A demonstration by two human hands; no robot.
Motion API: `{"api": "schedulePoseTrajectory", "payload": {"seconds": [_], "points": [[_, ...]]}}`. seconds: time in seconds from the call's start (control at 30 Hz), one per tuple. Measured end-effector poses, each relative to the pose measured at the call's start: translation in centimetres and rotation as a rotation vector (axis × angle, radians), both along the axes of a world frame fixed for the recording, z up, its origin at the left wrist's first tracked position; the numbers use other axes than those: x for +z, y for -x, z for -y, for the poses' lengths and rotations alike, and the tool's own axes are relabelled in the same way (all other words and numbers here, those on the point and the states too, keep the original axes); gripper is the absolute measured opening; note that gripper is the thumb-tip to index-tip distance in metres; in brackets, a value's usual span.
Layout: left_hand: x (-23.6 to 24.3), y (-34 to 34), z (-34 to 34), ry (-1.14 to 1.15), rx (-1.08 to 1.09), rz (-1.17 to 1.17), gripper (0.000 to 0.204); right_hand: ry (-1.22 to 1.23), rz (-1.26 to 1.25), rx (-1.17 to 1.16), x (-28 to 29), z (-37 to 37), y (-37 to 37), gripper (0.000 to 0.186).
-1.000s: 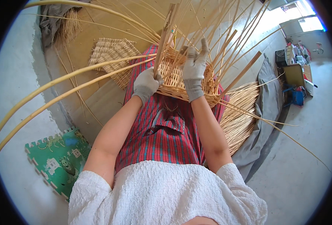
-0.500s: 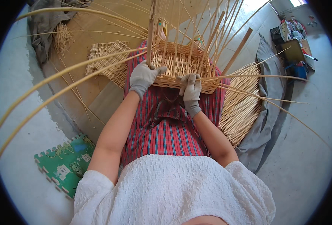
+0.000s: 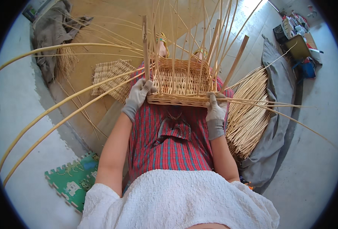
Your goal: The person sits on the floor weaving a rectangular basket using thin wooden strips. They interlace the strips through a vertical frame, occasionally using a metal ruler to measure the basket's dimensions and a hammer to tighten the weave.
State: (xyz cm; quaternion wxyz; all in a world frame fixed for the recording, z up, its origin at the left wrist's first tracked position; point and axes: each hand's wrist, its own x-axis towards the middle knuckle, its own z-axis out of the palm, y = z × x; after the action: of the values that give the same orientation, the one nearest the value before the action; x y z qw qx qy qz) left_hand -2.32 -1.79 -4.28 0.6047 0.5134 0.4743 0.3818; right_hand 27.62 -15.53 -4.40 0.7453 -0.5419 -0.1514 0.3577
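Observation:
A partly woven wicker basket (image 3: pixel 178 100) rests on my lap, over a red checked cloth (image 3: pixel 169 152). Upright willow rods (image 3: pixel 190 49) rise from its walls. My left hand (image 3: pixel 138 95), in a pale grey work glove, is closed around the front left corner, beside a flat wooden stake (image 3: pixel 145 49). At the front right corner, my gloved right hand (image 3: pixel 216 110) grips the rim, thumb on top and some fingers hidden. Thin weaving rods (image 3: pixel 260 103) run out to the right from beside that hand. Thicker long rods (image 3: pixel 58 101) curve away to the left of the basket.
A large bundle of willow rods (image 3: pixel 249 118) lies on grey cloth (image 3: pixel 279 95) at right. Left of my legs is a flat woven panel (image 3: pixel 109 80). A green foam mat (image 3: pixel 71 183) lies at lower left. Boxes and tools (image 3: pixel 298 42) stand far right.
My right hand has slid right along the front rim to the corner. The basket sits slightly lower in view, and my left hand has shifted down and left with its corner.

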Motion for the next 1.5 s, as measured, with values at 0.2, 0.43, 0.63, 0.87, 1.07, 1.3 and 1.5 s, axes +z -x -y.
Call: {"api": "schedulePoseTrajectory", "payload": {"seconds": [0.2, 0.43, 0.63, 0.87, 1.07, 1.3, 1.5], "points": [[4.9, -7.1, 4.4, -0.242, -0.096, -0.523, 0.026, 0.085, 0.172, 0.308, 3.0, -0.5, 0.0, 0.029], [2.9, -9.5, 2.6, 0.355, -0.374, -0.356, 0.042, 0.125, 1.235, 0.696, 10.2, -10.3, 2.3, 0.053], [1.1, -10.1, 2.1, 0.432, -0.241, -0.297, 0.044, -0.047, 1.213, 0.534, 5.8, -13.9, 1.5, 0.058], [2.3, -9.5, 2.7, 0.219, -0.238, -0.186, 0.056, 0.049, 0.396, 0.282, -0.2, 0.2, -2.6, 0.023], [3.0, -11.5, 1.3, 0.020, -0.078, -0.557, 0.062, 0.120, 0.322, 0.339, 3.8, 2.0, -0.7, 0.018], [5.8, -15.7, 5.0, 0.028, -0.225, -0.296, 0.031, -0.004, 0.123, -0.048, 3.8, 2.1, -3.6, 0.013], [2.4, -18.6, 4.9, 0.176, -0.406, -0.350, 0.030, 0.012, 0.603, 0.181, 6.6, -2.8, -3.4, 0.020]]}}
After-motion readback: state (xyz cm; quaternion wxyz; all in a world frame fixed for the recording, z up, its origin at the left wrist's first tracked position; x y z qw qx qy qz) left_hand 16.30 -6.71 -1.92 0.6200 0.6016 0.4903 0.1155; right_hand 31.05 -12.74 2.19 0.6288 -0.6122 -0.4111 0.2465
